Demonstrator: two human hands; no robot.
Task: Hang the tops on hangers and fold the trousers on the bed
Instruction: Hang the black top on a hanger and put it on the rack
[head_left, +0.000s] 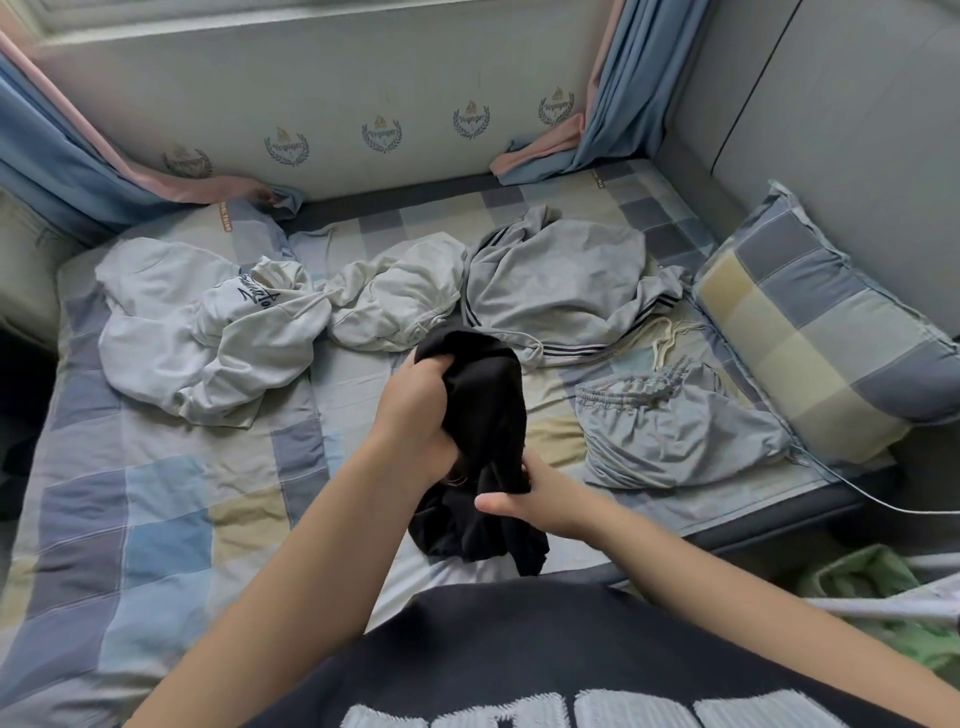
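1. Head view: the left hand (415, 410) is curled tight round the bunched upper end of a black garment (491, 395) and holds it above the checked bed (156, 493).
2. The right hand (540, 499) sits just below and to the right of the left hand. Its fingers are tucked into the garment's lower folds and grip the cloth, with the thumb sticking out to the left.
3. The black garment hangs between the two hands. Its loose end droops below the right hand, close to the person's chest. Whether it is a top or trousers cannot be told.
4. Beyond and left of the left hand lies a crumpled white hoodie (208, 332) with dark script lettering.
5. Straight beyond the hands, a cream garment (400, 296) lies in a heap, touching the hoodie.
6. Beyond and right of the hands lies a grey striped top (561, 291).
7. Right of the right hand, pale blue trousers (670, 431) with an elastic waistband lie rumpled beside a checked pillow (810, 332).
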